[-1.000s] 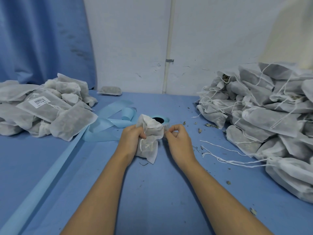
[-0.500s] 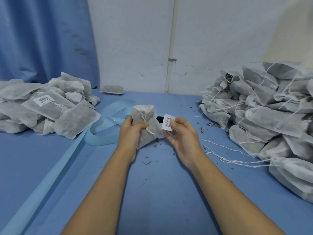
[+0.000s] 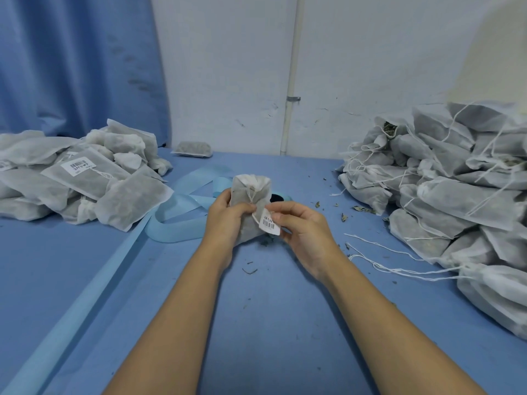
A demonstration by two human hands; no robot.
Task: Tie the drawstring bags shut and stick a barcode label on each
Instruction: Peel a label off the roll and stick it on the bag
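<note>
A small white drawstring bag [image 3: 248,192], filled with dark herbs and tied at its neck, stands upright above the blue table in the middle of the view. My left hand [image 3: 225,220] grips the bag from the left side. My right hand [image 3: 302,226] pinches a white barcode label [image 3: 270,223] and holds it against the bag's lower right face. The bag's lower half is hidden behind my fingers.
A pile of tied, labelled bags [image 3: 77,178] lies at the left. A bigger heap of bags with loose strings [image 3: 456,189] fills the right, strings trailing onto the blue table [image 3: 256,309]. Light blue label backing tape [image 3: 182,212] curls behind my hands. One lone bag [image 3: 192,148] lies by the wall.
The bag was turned upright in my left hand. My right hand brought a barcode label from beside the bag onto its lower right face.
</note>
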